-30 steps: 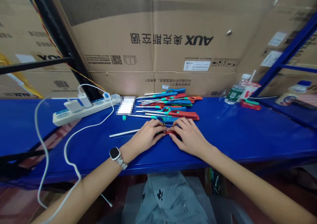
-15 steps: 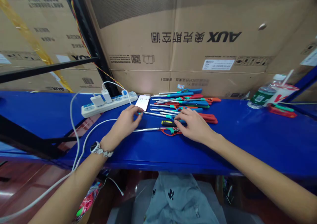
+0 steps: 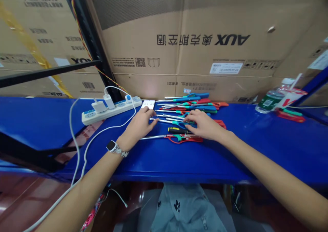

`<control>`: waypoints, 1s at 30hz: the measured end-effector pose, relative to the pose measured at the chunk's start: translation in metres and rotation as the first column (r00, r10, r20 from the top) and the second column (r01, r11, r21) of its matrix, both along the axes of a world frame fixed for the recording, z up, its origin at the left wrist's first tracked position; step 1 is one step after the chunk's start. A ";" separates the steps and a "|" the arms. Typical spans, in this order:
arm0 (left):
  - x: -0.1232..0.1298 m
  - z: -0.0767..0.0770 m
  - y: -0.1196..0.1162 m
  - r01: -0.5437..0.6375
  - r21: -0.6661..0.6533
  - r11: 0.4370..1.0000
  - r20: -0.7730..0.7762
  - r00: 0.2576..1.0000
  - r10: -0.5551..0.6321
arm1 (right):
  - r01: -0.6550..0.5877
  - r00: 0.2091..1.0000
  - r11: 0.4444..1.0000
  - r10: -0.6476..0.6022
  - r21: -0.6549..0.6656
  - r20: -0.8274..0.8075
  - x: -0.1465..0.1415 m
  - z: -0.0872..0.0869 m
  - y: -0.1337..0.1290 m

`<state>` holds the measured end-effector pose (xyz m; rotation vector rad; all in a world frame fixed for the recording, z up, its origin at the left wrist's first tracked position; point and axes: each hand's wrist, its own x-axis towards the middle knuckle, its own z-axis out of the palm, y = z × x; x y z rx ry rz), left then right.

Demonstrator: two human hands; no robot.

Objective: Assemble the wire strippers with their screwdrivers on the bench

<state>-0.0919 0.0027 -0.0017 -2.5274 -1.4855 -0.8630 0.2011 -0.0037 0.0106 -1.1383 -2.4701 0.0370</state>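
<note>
Several long-necked lighters lie in a loose pile on the blue shelf, their metal rods pointing left. My left hand (image 3: pixel 141 125) is at the rod tips, thumb and forefinger apart on either side of a blue lighter's rod (image 3: pixel 165 121). Over the handles at the other end, my right hand (image 3: pixel 203 125) has its fingers and thumb closed about that blue lighter's handle, which it partly hides. Just below lies a black and yellow screwdriver (image 3: pixel 176 130), its right end under the right hand. Nearest the front is a red lighter (image 3: pixel 176 139) with a green trigger.
A white phone (image 3: pixel 148 104) showing digits lies behind my left hand. Left of it are a power strip (image 3: pixel 112 113) with plugs and white cables. A bottle (image 3: pixel 269 102) and a cup (image 3: pixel 293 94) stand at the right. Cardboard boxes (image 3: pixel 143 27) form the back.
My left hand has shifted right, toward the rod tips, with its thumb now farther from the forefinger. My right hand has moved slightly right, uncovering more of the front red lighter.
</note>
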 end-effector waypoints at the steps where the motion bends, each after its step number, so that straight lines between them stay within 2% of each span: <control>1: 0.008 0.002 0.001 0.083 -0.015 0.996 -0.018 0.996 -0.083 | 0.018 1.000 1.000 -0.019 0.008 0.024 0.007 0.000 0.000; 4: 0.032 0.007 0.010 0.212 -0.067 0.975 -0.072 0.974 -0.216 | 0.074 0.997 0.997 -0.075 0.019 0.032 0.023 0.002 0.001; 11: 0.073 0.012 0.042 0.245 -0.143 0.959 -0.047 0.966 -0.253 | 0.169 0.986 0.983 -0.168 0.069 -0.018 0.046 0.003 0.023; 17: 0.103 0.009 0.050 0.321 -0.127 0.939 -0.016 0.945 -0.326 | 0.208 0.978 0.978 -0.207 0.033 -0.029 0.062 -0.005 0.034; 20: 0.104 0.004 0.055 0.296 -0.092 0.951 -0.011 0.954 -0.298 | 0.208 0.977 0.978 -0.207 0.015 -0.049 0.067 -0.008 0.032; 25: 0.082 0.003 0.067 0.161 -0.049 0.986 -0.053 0.985 -0.164 | 0.216 0.974 0.976 -0.213 0.030 -0.071 0.065 -0.003 0.033; 30: 0.077 0.011 0.076 0.089 -0.047 0.995 -0.212 0.972 -0.097 | 0.201 0.979 0.979 -0.200 -0.013 0.044 0.033 0.016 0.041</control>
